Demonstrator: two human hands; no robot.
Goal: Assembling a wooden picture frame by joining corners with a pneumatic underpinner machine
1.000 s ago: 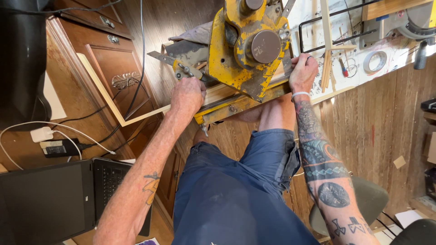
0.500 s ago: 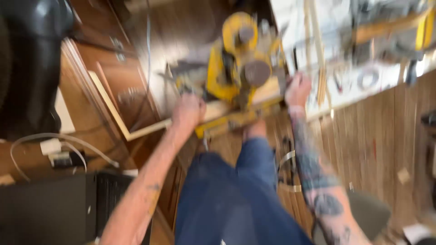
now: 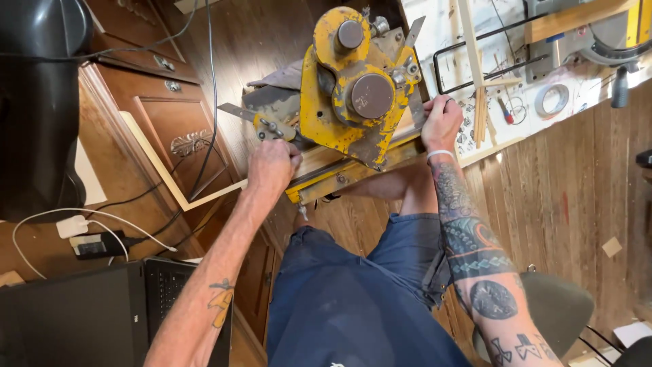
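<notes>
A worn yellow metal machine (image 3: 353,88) with round grey discs rests over my knees. My left hand (image 3: 273,166) is closed on its near left corner, beside a small metal lever (image 3: 261,122). My right hand (image 3: 441,122) grips the machine's right edge, fingers curled round the metal. A pale wooden strip (image 3: 326,163) lies along the machine's near side between my hands. My legs in blue shorts (image 3: 353,292) are below.
A dark wooden cabinet (image 3: 176,129) with a leaning frame moulding stands left. A laptop (image 3: 81,319), charger and cables lie lower left. A white sheet (image 3: 516,75) on the wooden floor carries wood strips, a tape roll and tools. A stool (image 3: 557,306) is lower right.
The view swung and blurred, then settled. Both hands stayed on the machine, which now sits a little nearer the middle of the view.
</notes>
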